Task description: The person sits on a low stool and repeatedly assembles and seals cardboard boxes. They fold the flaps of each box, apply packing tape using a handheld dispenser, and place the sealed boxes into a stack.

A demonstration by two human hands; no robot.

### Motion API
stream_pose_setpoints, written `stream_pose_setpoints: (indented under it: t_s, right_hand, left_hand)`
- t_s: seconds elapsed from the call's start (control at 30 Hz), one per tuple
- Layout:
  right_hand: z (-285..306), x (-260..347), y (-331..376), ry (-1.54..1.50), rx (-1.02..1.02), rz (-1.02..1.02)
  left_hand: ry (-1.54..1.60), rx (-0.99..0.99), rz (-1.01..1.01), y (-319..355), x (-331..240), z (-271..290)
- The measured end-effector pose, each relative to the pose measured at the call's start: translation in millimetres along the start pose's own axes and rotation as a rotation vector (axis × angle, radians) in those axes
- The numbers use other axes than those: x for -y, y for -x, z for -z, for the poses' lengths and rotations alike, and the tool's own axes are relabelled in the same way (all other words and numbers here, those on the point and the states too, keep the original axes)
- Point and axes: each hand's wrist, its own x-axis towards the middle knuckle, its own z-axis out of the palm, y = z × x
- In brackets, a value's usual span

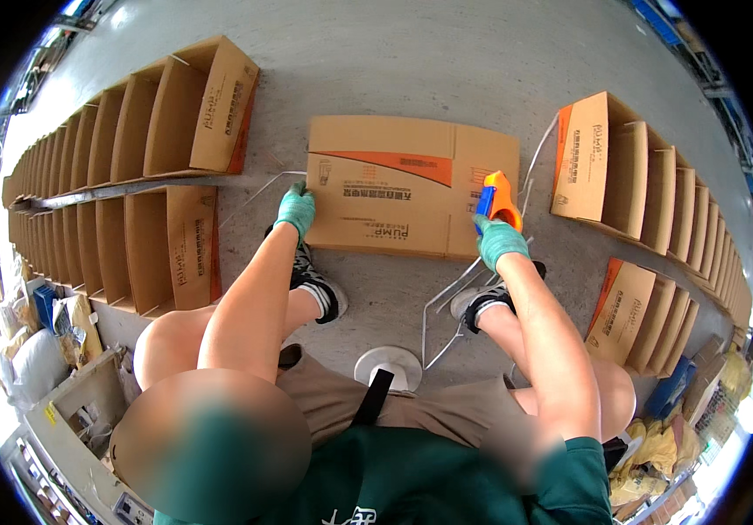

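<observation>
A closed brown cardboard box (394, 188) with an orange stripe lies on a thin metal frame in front of my knees. My left hand (295, 210), in a teal glove, presses on the box's near left corner. My right hand (499, 241), also gloved, grips an orange and blue tape dispenser (496, 199) set against the box's right end. My legs and black and white shoes show below the box.
Long rows of open brown cartons (131, 131) stand on the concrete floor at the left, more cartons (630, 175) at the right. A white round base (390, 366) sits between my legs. Bags and clutter lie at the lower left and lower right.
</observation>
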Motion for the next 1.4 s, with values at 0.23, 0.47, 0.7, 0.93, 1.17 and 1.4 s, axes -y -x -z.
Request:
stream_pose_setpoints:
  t_s: [0.23,0.47,0.7,0.93,1.17,1.4]
  right_hand:
    - [-19,-1,-9,-0.134,-0.139,-0.028]
    - [-23,-14,-14,-0.197,-0.158,-0.231]
    - [10,11,6,-0.078,0.013,-0.224]
    - [156,68,71,-0.036,-0.906,0.144]
    - [113,77,77,0.075,-0.858,0.243]
    - [93,89,99,0.047,-0.875,0.414]
  left_hand:
    - [0.318,0.098,0.043,19,-29,33]
    - [0.215,-0.343,-0.056,23,-84,107]
    - [0.233,-0.373,-0.328,56,-103,176]
    - [0.284,-0.342,-0.427,95,-112,169]
    - [0.375,-0.403,-0.629,156,-170,168]
    - [-0.126,-0.361,-0.456,151,-170,203]
